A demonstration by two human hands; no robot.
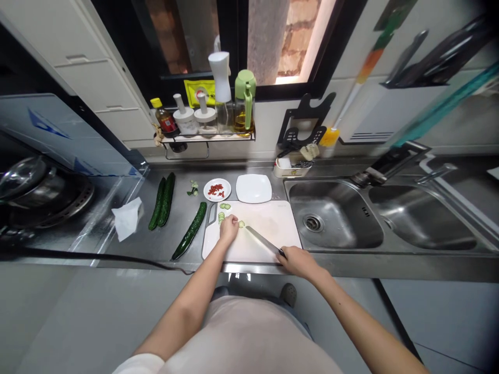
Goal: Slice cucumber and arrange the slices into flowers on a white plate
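Observation:
My right hand (298, 261) is wrapped round the black handle of a knife (265, 241), whose blade points up and left over the white cutting board (278, 221). On the board's left part, my left hand (229, 228) has its fingers drawn together; what they hold, if anything, is too small to tell. A pale green cucumber slice (241, 224) lies between the left fingertips and the knife tip. Several more slices (225, 206) lie at the board's upper left, some partly behind the left hand. A whole cucumber (189, 231) rests just left of the board.
Two cucumbers (166, 199) and a white paper (127, 218) lie farther left. Behind the board stand a small plate of red pieces (210, 196) and a white square dish (253, 188). A double sink (335, 215) is on the right. Bottles fill a wall rack (210, 137).

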